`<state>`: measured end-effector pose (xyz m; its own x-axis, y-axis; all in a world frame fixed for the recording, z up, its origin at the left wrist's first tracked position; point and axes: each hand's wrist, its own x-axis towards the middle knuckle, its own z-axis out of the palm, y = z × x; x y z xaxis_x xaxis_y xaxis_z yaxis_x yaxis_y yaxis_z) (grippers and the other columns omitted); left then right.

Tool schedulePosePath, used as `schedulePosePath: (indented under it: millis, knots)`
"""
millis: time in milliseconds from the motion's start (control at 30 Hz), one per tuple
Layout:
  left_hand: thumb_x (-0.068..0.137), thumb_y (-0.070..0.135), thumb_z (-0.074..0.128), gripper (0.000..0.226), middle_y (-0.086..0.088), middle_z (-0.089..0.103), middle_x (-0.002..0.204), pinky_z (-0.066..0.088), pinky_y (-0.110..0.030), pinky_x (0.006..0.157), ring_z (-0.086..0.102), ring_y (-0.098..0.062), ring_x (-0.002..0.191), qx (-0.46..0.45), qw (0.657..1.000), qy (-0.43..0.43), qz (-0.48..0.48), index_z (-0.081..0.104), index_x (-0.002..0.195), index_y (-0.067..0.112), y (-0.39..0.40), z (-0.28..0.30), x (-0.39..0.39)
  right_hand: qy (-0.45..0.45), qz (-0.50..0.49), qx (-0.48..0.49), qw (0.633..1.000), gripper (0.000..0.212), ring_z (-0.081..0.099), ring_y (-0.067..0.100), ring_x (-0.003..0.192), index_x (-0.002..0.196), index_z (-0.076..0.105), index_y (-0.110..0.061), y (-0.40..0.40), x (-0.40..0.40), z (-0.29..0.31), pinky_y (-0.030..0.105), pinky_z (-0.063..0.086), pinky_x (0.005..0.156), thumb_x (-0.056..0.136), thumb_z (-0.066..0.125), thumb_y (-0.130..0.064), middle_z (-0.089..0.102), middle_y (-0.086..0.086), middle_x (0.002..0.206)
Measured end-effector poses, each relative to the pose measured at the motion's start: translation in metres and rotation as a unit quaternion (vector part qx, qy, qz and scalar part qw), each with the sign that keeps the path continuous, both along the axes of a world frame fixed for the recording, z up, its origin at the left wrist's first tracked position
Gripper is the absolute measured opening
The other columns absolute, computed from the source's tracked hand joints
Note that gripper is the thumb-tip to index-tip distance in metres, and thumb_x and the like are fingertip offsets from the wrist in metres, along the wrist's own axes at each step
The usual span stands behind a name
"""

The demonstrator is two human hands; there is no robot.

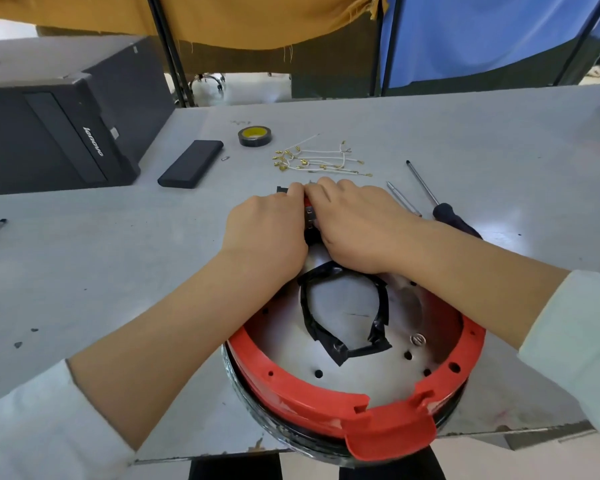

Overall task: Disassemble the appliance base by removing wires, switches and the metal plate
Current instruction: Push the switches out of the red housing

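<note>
Left hand (267, 233) and right hand (354, 226) meet knuckle to knuckle, fingers curled, forearms converging.

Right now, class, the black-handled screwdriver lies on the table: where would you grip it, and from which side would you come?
Grip the screwdriver by its thick black handle, probably from above and its far right side. The thin shaft points away toward the far edge of the table and gives little to hold, while the near end of the handle passes behind the right forearm, so the exposed upper handle is the free part.
</note>
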<state>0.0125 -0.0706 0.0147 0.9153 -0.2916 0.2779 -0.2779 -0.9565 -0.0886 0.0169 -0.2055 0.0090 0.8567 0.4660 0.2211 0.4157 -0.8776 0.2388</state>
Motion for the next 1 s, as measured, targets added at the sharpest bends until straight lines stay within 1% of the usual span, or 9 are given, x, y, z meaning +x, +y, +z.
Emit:
schedulePosePath:
  millis: [100,300,367,500,733,800,867,933,1000]
  knots:
    - [0.080,0.011,0.049,0.028,-0.007,0.061,0.094,0.016,-0.027,0.044,0.035,-0.025,0.065,-0.002,1.000,-0.001,0.012,0.026,0.092,0.020,-0.001,0.001,0.000,-0.005,-0.007,-0.017,1.000,0.041,0.049,0.027,0.089,0.128,0.036,-0.008,0.001,-0.001,0.000,0.034,0.027,0.057,0.090,0.042,-0.022,0.046,0.009,0.116]
    - [0.081,0.011,0.048,0.027,-0.006,0.058,0.088,0.015,-0.027,0.044,0.030,-0.022,0.059,-0.010,1.000,0.003,0.025,0.025,0.091,0.019,-0.002,0.001,0.001,-0.002,-0.018,-0.027,0.999,0.044,0.048,0.026,0.091,0.129,0.034,-0.007,0.004,-0.003,0.001,0.034,0.024,0.058,0.088,0.040,-0.021,0.044,0.008,0.117]
    - [0.081,0.012,0.048,0.026,-0.005,0.057,0.087,0.016,-0.027,0.044,0.029,-0.021,0.058,-0.012,1.000,0.002,0.026,0.025,0.090,0.018,-0.003,0.001,0.000,0.000,-0.021,-0.025,0.999,0.044,0.045,0.026,0.087,0.128,0.034,-0.007,0.005,-0.003,0.001,0.034,0.023,0.058,0.087,0.040,-0.021,0.044,0.008,0.116]
    - [0.082,0.012,0.048,0.025,-0.005,0.056,0.086,0.016,-0.027,0.044,0.031,-0.022,0.062,-0.009,1.000,0.004,0.028,0.025,0.090,0.018,-0.003,0.001,0.000,-0.005,-0.025,-0.027,0.999,0.041,0.030,0.021,0.077,0.124,0.035,-0.006,0.006,-0.004,0.000,0.034,0.022,0.057,0.085,0.039,-0.021,0.044,0.009,0.115]
    - [0.081,0.012,0.049,0.026,-0.005,0.057,0.088,0.017,-0.027,0.044,0.035,-0.023,0.063,-0.002,1.000,0.004,0.030,0.025,0.090,0.018,-0.004,0.000,0.001,-0.004,-0.037,-0.029,0.999,0.041,0.031,0.021,0.077,0.123,0.036,-0.006,0.008,-0.004,-0.002,0.034,0.025,0.059,0.086,0.041,-0.023,0.045,0.009,0.115]
    - [0.080,0.011,0.049,0.024,-0.006,0.060,0.094,0.021,-0.028,0.047,0.047,-0.028,0.071,-0.003,1.000,0.010,0.022,0.028,0.092,0.018,-0.003,0.001,-0.001,0.004,-0.026,-0.016,1.000,0.043,0.038,0.023,0.081,0.126,0.035,-0.007,0.006,-0.002,-0.002,0.034,0.027,0.060,0.086,0.042,-0.021,0.045,0.009,0.117]
    - [0.081,0.011,0.047,0.021,-0.007,0.060,0.101,0.023,-0.030,0.051,0.057,-0.031,0.085,-0.033,0.999,0.027,0.012,0.037,0.099,0.017,-0.002,0.001,-0.004,0.026,-0.006,0.018,0.999,0.047,0.047,0.025,0.094,0.133,0.033,-0.010,0.002,0.000,0.000,0.035,0.032,0.064,0.088,0.042,-0.020,0.045,0.008,0.121]
    - [0.084,0.011,0.046,0.023,-0.008,0.058,0.106,0.024,-0.030,0.055,0.056,-0.030,0.090,-0.084,0.995,0.055,0.004,0.043,0.107,0.014,0.000,0.002,-0.001,0.044,0.009,0.054,0.998,0.049,0.048,0.025,0.104,0.137,0.031,-0.013,-0.001,0.001,0.002,0.036,0.039,0.070,0.090,0.043,-0.020,0.045,0.006,0.124]
    - [0.085,0.014,0.048,0.025,-0.009,0.059,0.106,0.030,-0.031,0.060,0.054,-0.030,0.087,-0.126,0.988,0.089,-0.005,0.047,0.110,0.014,0.002,0.004,0.004,0.047,0.018,0.067,0.996,0.051,0.048,0.025,0.107,0.139,0.029,-0.016,-0.003,0.003,0.002,0.037,0.039,0.073,0.091,0.044,-0.019,0.045,0.005,0.126]
